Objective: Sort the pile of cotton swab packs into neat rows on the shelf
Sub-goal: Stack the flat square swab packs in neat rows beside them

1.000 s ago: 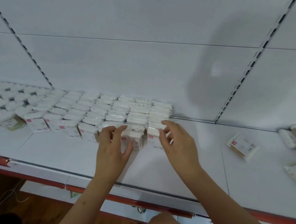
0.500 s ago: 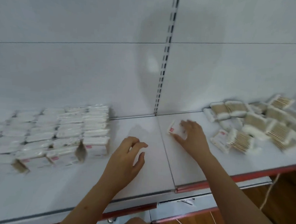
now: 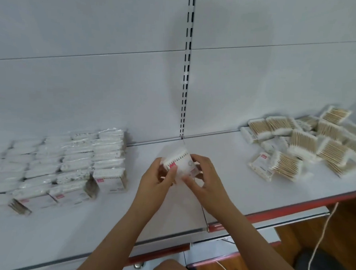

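The shelf [image 3: 223, 158] runs the full width of the view, white with a red front edge. On its left stand the finished rows [image 3: 72, 162], packs upright and touching side to side. On its right lies the unsorted pile [image 3: 308, 145], packs overlapping at mixed angles. Bare shelf separates the two groups.

Change since half a second ago: the right hand [image 3: 206, 183] was then flat on a single pack on the shelf near the pile, and the left hand [image 3: 155, 183] hovered holding nothing. The pack [image 3: 181, 166] is now lifted clear of the shelf and held between both hands above the bare middle section. Left fingers curl round its left edge; right fingers pinch its lower right corner.

Judgement: one pack is in transit, being turned for placement.

Clearance: the right end of the rows is open, with free surface beside and in front of it. A thin panel seam runs front to back under the hands. The front edge lies near the wrists.
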The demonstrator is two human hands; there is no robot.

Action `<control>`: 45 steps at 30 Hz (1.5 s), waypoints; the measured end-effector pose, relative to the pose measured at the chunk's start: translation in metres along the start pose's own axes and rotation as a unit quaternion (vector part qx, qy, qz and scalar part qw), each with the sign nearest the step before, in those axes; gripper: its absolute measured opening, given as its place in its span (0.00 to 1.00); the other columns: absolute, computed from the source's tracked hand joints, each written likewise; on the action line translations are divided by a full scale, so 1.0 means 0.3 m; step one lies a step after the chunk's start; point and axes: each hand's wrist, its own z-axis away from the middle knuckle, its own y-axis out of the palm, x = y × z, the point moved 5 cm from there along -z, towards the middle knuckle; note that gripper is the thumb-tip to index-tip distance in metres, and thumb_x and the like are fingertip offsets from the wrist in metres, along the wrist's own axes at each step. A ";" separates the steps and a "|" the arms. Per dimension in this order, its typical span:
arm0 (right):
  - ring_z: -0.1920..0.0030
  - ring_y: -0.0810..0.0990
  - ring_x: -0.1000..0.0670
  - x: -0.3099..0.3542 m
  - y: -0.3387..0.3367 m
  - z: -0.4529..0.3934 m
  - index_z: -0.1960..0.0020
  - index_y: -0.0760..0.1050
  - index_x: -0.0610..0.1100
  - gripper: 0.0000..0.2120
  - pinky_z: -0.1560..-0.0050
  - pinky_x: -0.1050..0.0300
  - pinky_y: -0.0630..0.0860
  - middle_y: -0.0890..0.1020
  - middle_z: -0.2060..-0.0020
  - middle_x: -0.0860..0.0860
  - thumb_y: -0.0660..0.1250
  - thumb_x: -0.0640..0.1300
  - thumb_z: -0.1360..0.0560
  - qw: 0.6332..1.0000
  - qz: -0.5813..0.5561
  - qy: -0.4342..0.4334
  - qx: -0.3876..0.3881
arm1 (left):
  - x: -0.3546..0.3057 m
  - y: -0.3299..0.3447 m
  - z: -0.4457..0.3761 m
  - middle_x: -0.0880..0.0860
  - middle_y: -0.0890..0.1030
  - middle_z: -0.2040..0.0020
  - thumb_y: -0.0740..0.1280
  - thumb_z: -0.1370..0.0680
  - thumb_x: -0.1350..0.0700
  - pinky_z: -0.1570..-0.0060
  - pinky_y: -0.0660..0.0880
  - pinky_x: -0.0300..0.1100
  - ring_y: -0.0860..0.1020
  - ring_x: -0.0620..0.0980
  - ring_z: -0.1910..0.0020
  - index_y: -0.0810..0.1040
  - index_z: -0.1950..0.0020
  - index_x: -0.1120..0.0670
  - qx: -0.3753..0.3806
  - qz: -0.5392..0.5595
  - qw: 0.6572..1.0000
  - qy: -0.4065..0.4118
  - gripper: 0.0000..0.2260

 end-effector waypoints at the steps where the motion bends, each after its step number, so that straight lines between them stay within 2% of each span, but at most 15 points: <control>1: 0.45 0.78 0.57 0.003 0.005 -0.002 0.37 0.69 0.58 0.18 0.49 0.63 0.78 0.76 0.42 0.60 0.70 0.52 0.24 1.000 0.002 0.003 0.017 | -0.014 -0.027 0.013 0.45 0.83 0.53 0.67 0.19 0.53 0.56 0.80 0.38 0.83 0.45 0.55 0.78 0.44 0.47 0.000 -0.025 0.999 0.022 0.05; 3: 0.53 0.79 0.56 0.015 0.022 -0.009 0.42 0.74 0.55 0.12 0.57 0.64 0.76 0.81 0.49 0.58 0.71 0.53 0.24 0.998 0.032 0.003 0.053 | -0.026 -0.080 0.044 0.42 0.83 0.52 0.69 0.20 0.53 0.55 0.79 0.37 0.82 0.44 0.53 0.78 0.43 0.44 0.022 -0.073 0.996 0.049 0.07; 6: 0.62 0.75 0.57 0.039 0.116 0.004 0.49 0.77 0.47 0.12 0.63 0.65 0.72 0.80 0.58 0.54 0.73 0.53 0.26 0.992 0.051 0.007 0.119 | -0.010 -0.191 0.110 0.38 0.82 0.52 0.70 0.21 0.55 0.55 0.77 0.33 0.81 0.43 0.52 0.78 0.42 0.40 0.009 -0.122 0.990 0.067 0.12; 10: 0.59 0.75 0.55 0.046 0.309 0.028 0.53 0.75 0.42 0.16 0.61 0.65 0.71 0.76 0.59 0.54 0.74 0.54 0.27 0.978 0.114 -0.019 0.175 | 0.021 -0.405 0.228 0.38 0.76 0.51 0.69 0.21 0.58 0.56 0.71 0.28 0.76 0.40 0.53 0.79 0.42 0.44 -0.163 -0.265 0.942 0.124 0.11; 12: 0.57 0.75 0.56 0.052 0.391 0.023 0.53 0.75 0.43 0.14 0.59 0.67 0.70 0.74 0.58 0.55 0.72 0.53 0.25 0.978 0.113 -0.038 0.169 | 0.049 -0.506 0.269 0.42 0.73 0.47 0.69 0.22 0.58 0.54 0.73 0.33 0.75 0.42 0.53 0.79 0.40 0.47 -0.245 -0.314 0.910 0.111 0.12; 14: 0.56 0.75 0.58 0.078 0.450 0.010 0.52 0.72 0.48 0.09 0.57 0.69 0.71 0.73 0.57 0.57 0.71 0.50 0.24 0.984 0.087 -0.047 0.146 | 0.089 -0.578 0.282 0.48 0.71 0.40 0.70 0.22 0.58 0.50 0.76 0.41 0.76 0.47 0.48 0.78 0.35 0.51 -0.282 -0.355 0.886 0.094 0.16; 18: 0.58 0.76 0.56 0.095 0.507 -0.018 0.52 0.70 0.48 0.07 0.58 0.62 0.73 0.75 0.57 0.53 0.69 0.46 0.22 0.992 0.077 -0.022 0.100 | 0.142 -0.631 0.268 0.53 0.72 0.35 0.71 0.22 0.58 0.43 0.76 0.45 0.75 0.51 0.40 0.77 0.32 0.53 -0.260 -0.399 0.872 0.113 0.19; 21: 0.57 0.75 0.58 0.106 0.523 -0.015 0.52 0.71 0.48 0.05 0.58 0.67 0.71 0.76 0.58 0.55 0.67 0.46 0.21 0.991 0.095 -0.042 0.090 | 0.151 -0.643 0.264 0.53 0.73 0.36 0.72 0.23 0.61 0.43 0.75 0.42 0.75 0.50 0.40 0.79 0.34 0.54 -0.251 -0.411 0.867 0.131 0.18; 24: 0.56 0.75 0.59 0.120 0.529 -0.016 0.51 0.72 0.48 0.04 0.58 0.70 0.70 0.75 0.58 0.56 0.67 0.45 0.21 0.990 0.103 -0.062 0.070 | 0.150 -0.654 0.263 0.52 0.74 0.37 0.72 0.24 0.62 0.44 0.75 0.41 0.76 0.51 0.41 0.80 0.37 0.55 -0.250 -0.410 0.866 0.144 0.16; 29: 0.60 0.75 0.56 0.119 0.539 -0.033 0.52 0.72 0.48 0.07 0.59 0.62 0.73 0.75 0.57 0.54 0.69 0.48 0.22 0.988 0.117 -0.050 0.087 | 0.124 -0.649 0.259 0.52 0.72 0.37 0.74 0.25 0.60 0.50 0.75 0.42 0.74 0.51 0.44 0.79 0.34 0.53 -0.249 -0.406 0.867 0.145 0.19; 33: 0.57 0.77 0.58 0.121 0.438 -0.023 0.46 0.74 0.49 0.08 0.56 0.62 0.77 0.76 0.53 0.55 0.68 0.51 0.22 0.994 0.109 -0.025 0.015 | 0.058 -0.586 0.262 0.52 0.71 0.38 0.74 0.25 0.60 0.50 0.74 0.40 0.72 0.50 0.42 0.79 0.35 0.56 -0.274 -0.383 0.864 0.177 0.19; 35: 0.55 0.77 0.58 0.129 0.360 -0.028 0.41 0.74 0.48 0.11 0.54 0.61 0.77 0.76 0.49 0.56 0.66 0.51 0.21 0.991 0.128 -0.021 -0.028 | 0.014 -0.508 0.247 0.54 0.73 0.40 0.71 0.24 0.63 0.46 0.75 0.41 0.74 0.52 0.42 0.79 0.36 0.58 -0.258 -0.369 0.861 0.235 0.15; 38: 0.47 0.76 0.57 0.134 0.210 -0.043 0.35 0.72 0.47 0.16 0.47 0.62 0.74 0.74 0.41 0.54 0.64 0.51 0.20 0.982 0.157 -0.035 -0.099 | -0.019 -0.320 0.191 0.57 0.77 0.44 0.65 0.22 0.63 0.42 0.75 0.42 0.76 0.53 0.44 0.79 0.38 0.61 -0.161 -0.340 0.874 0.307 0.13; 41: 0.40 0.74 0.54 0.114 0.020 -0.039 0.31 0.70 0.45 0.19 0.40 0.62 0.71 0.73 0.38 0.52 0.63 0.51 0.19 0.963 0.202 -0.022 -0.175 | -0.021 -0.088 0.129 0.53 0.77 0.42 0.64 0.21 0.58 0.42 0.75 0.41 0.76 0.50 0.43 0.78 0.36 0.56 -0.035 -0.312 0.898 0.310 0.14; 45: 0.35 0.71 0.48 0.030 -0.248 0.034 0.30 0.69 0.42 0.21 0.36 0.60 0.67 0.72 0.35 0.48 0.65 0.49 0.20 0.923 0.286 0.018 -0.258 | 0.040 0.231 0.070 0.55 0.77 0.35 0.67 0.21 0.56 0.39 0.75 0.50 0.76 0.54 0.37 0.75 0.32 0.54 0.103 -0.317 0.893 0.304 0.17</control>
